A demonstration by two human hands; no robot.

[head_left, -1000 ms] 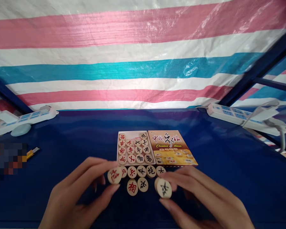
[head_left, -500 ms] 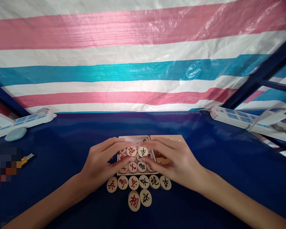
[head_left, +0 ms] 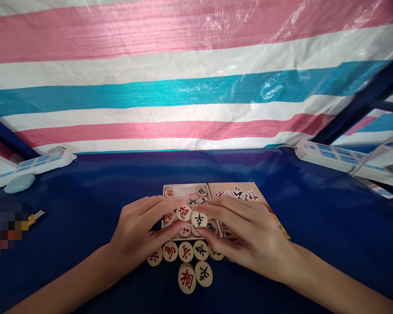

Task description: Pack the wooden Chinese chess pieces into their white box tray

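Note:
Between thumb and fingers, my left hand (head_left: 144, 222) grips a round Chinese chess piece with a red character (head_left: 184, 213). A piece with a black character (head_left: 199, 219) is pinched in my right hand (head_left: 245, 226), right beside the red one. Both are held above an open white box (head_left: 180, 189) with several more pieces inside, partly hidden by my fingers. In front of the box, several pieces stand in a row, among them a red one (head_left: 185, 251) and a black one (head_left: 201, 250). Nearer to me are another red piece (head_left: 187, 279) and a black piece (head_left: 203, 274).
A printed box lid (head_left: 229, 192) lies right of the box, partly under my right hand. Power strips stand at the left (head_left: 36, 163) and right (head_left: 334, 159). A pale blue mouse (head_left: 19, 183) and a yellow-handled tool (head_left: 36, 219) lie on the blue table (head_left: 118, 174).
Both held pieces have shifted slightly towards me and to the right. My right hand has come lower, now covering the right end of the row, and more of the lid shows.

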